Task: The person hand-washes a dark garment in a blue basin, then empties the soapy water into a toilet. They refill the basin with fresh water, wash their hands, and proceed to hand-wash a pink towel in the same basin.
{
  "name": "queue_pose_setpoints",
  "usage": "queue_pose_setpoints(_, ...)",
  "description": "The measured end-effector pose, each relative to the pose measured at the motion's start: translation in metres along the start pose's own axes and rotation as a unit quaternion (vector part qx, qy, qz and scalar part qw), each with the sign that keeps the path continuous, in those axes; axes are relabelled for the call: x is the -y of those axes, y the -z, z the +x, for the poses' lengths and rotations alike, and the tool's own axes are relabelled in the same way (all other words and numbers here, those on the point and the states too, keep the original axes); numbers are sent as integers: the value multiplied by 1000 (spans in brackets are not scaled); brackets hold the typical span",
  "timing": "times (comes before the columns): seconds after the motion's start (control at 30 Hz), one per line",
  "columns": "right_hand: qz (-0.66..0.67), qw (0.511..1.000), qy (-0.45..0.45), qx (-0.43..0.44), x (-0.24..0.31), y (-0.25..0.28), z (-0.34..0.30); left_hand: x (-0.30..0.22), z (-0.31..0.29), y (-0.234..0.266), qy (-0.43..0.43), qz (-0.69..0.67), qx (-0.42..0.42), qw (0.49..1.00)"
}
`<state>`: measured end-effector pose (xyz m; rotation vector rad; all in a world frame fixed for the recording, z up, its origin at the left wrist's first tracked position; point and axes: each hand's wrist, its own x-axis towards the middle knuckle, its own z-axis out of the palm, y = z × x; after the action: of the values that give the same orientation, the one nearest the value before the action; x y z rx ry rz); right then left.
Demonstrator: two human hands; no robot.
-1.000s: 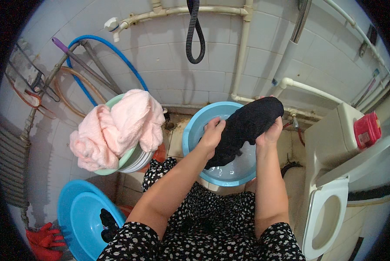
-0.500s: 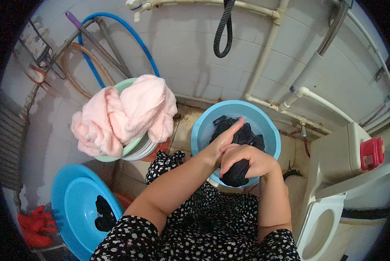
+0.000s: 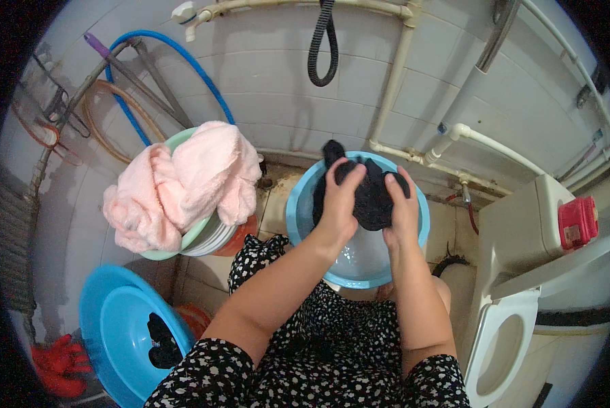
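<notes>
Both my hands hold up a wet-looking black cloth (image 3: pixel 371 200) over a light-blue basin (image 3: pixel 359 277) with cloudy water in it. My left hand (image 3: pixel 339 207) grips the cloth's left part, thumb on top. My right hand (image 3: pixel 403 207) closes on its right edge. Part of the cloth sticks up beyond the left fingers at the far rim. Its kind cannot be told; it may be more than one piece. At lower left, a larger blue basin (image 3: pixel 108 319) stands tilted with a small black cloth piece (image 3: pixel 162 341) inside.
A fluffy pink cloth (image 3: pixel 182 183) heaps over a pale green basin (image 3: pixel 189 245) at left. Red gloves (image 3: pixel 60 364) lie at the lower left. A toilet (image 3: pixel 505 340) stands at right, with a red box (image 3: pixel 577 223) on its tank. Pipes (image 3: pixel 386 102) run along the tiled wall.
My hands were pressed together on a bunched black cloth near the basin's front rim. Now they have moved farther over the basin and apart, with the cloth lifted and spread between them.
</notes>
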<state>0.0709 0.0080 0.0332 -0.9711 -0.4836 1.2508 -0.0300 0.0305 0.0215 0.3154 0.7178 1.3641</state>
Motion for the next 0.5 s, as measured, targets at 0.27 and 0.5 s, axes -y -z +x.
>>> queue_pose_setpoints(0.27,-414,793,442,62,-17,-24,-40,6,21,18,80,-13,71,994)
queue_pose_setpoints(0.5,-446,866,205,-100,-9,2,22,43,-11,11,49,126,-27,991)
